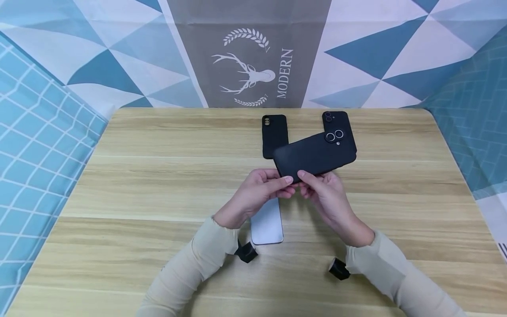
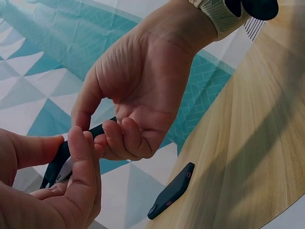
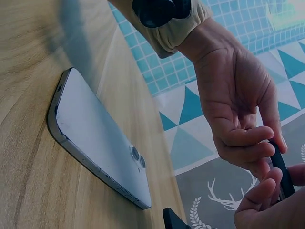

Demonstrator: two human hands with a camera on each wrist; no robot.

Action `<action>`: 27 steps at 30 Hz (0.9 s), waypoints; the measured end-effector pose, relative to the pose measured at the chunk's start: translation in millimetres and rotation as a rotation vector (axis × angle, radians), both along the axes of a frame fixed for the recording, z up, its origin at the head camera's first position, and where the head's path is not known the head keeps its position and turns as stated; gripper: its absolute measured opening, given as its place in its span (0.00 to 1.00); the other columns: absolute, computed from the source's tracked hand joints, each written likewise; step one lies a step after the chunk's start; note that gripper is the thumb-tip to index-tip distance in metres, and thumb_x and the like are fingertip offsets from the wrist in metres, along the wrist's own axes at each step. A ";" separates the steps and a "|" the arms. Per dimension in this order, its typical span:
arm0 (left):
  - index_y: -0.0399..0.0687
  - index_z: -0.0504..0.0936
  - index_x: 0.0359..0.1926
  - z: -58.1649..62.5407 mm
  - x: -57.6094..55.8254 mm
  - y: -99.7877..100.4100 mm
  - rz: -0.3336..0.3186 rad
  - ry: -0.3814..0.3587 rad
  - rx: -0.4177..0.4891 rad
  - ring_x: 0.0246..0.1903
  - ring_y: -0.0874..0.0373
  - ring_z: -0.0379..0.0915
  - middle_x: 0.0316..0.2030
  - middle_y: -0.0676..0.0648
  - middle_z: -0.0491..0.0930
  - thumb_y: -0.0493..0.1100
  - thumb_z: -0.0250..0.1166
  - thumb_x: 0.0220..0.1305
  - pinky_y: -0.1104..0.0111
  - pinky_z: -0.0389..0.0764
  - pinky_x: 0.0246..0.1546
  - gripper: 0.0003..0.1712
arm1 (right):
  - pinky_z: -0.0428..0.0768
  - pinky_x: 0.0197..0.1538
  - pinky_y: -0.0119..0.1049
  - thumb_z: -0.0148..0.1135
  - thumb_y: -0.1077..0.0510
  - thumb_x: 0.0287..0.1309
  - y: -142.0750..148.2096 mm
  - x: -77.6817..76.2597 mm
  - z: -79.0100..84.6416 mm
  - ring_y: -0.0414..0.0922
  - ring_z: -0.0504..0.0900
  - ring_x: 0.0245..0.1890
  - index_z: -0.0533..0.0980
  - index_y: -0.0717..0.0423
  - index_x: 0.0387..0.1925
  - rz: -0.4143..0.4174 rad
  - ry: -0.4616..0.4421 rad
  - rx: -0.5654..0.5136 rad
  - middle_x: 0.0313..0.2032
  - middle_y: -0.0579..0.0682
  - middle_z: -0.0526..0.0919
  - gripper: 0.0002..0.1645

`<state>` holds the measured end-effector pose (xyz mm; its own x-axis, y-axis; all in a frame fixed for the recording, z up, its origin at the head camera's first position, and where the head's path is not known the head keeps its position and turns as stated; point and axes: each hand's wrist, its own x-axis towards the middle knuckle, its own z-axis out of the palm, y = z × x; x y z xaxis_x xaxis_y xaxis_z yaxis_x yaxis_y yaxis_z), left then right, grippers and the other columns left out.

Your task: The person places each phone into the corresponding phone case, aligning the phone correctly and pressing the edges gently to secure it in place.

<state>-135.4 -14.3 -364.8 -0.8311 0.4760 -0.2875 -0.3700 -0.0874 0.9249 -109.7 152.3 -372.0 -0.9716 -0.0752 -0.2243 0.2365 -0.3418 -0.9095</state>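
A black phone case [image 1: 313,154], with two silver-ringed camera circles near its far end, is tilted above the table between both hands. My left hand [image 1: 267,191] pinches its near left corner, thumb on top and fingers beneath. Close beside it, my right hand [image 1: 328,198] pinches the near long edge the same way. The left wrist view shows a light, dotted strip within the dark edge between the fingers. Below my left hand lies a white phone [image 1: 267,224], back up, its upper part hidden in the head view; its lenses show in the right wrist view.
At the table's far side lies a second black phone case [image 1: 274,134], overlapped by the held one in the head view. Farther right is a third black case [image 1: 336,119], also partly covered. Small black wrist cameras [image 1: 246,252] hang under both sleeves. Patterned cloth surrounds the wooden table [image 1: 158,185].
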 end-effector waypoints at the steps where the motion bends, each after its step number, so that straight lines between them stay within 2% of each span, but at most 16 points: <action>1: 0.21 0.75 0.46 -0.4 -0.1 0.0 0.001 -0.001 -0.002 0.26 0.65 0.80 0.28 0.46 0.84 0.32 0.57 0.64 0.73 0.84 0.36 0.14 | 0.73 0.26 0.25 0.55 0.64 0.62 0.1 0.0 -0.2 0.36 0.73 0.19 0.71 0.53 0.33 0.003 0.002 0.002 0.18 0.41 0.80 0.03; 11: 0.21 0.73 0.44 -2.7 2.3 2.2 0.043 -0.032 0.021 0.24 0.65 0.79 0.25 0.49 0.82 0.29 0.56 0.63 0.77 0.83 0.31 0.12 | 0.72 0.26 0.25 0.54 0.64 0.63 0.6 -1.6 0.2 0.35 0.74 0.18 0.70 0.54 0.31 0.015 0.012 0.015 0.17 0.41 0.80 0.05; 13: 0.22 0.73 0.45 -3.8 3.2 2.9 0.039 -0.033 0.026 0.25 0.66 0.79 0.25 0.50 0.83 0.30 0.56 0.63 0.77 0.82 0.32 0.12 | 0.73 0.26 0.25 0.53 0.63 0.64 0.2 -2.4 0.3 0.35 0.73 0.18 0.69 0.54 0.32 -0.016 0.021 0.027 0.17 0.40 0.79 0.04; 17: 0.23 0.73 0.48 -4.7 5.7 4.8 0.027 -0.034 0.040 0.26 0.66 0.80 0.24 0.53 0.82 0.31 0.56 0.64 0.78 0.82 0.34 0.14 | 0.75 0.26 0.25 0.53 0.64 0.64 -1.3 -4.6 0.0 0.35 0.74 0.18 0.68 0.54 0.35 -0.129 0.057 0.033 0.16 0.40 0.79 0.03; 21: 0.23 0.74 0.47 -6.1 7.3 6.6 0.013 -0.021 0.065 0.27 0.65 0.80 0.25 0.52 0.83 0.31 0.57 0.63 0.76 0.83 0.33 0.14 | 0.76 0.24 0.24 0.53 0.66 0.63 -0.2 -5.7 -0.3 0.36 0.74 0.17 0.69 0.53 0.34 -0.199 0.081 -0.047 0.17 0.41 0.78 0.05; 27: 0.25 0.75 0.48 -7.2 4.4 2.2 -0.057 -0.018 0.048 0.29 0.62 0.82 0.29 0.50 0.84 0.35 0.59 0.63 0.69 0.85 0.41 0.16 | 0.75 0.24 0.25 0.46 0.68 0.64 8.3 -7.1 -0.7 0.36 0.75 0.18 0.73 0.52 0.32 -0.146 0.092 -0.180 0.22 0.43 0.81 0.12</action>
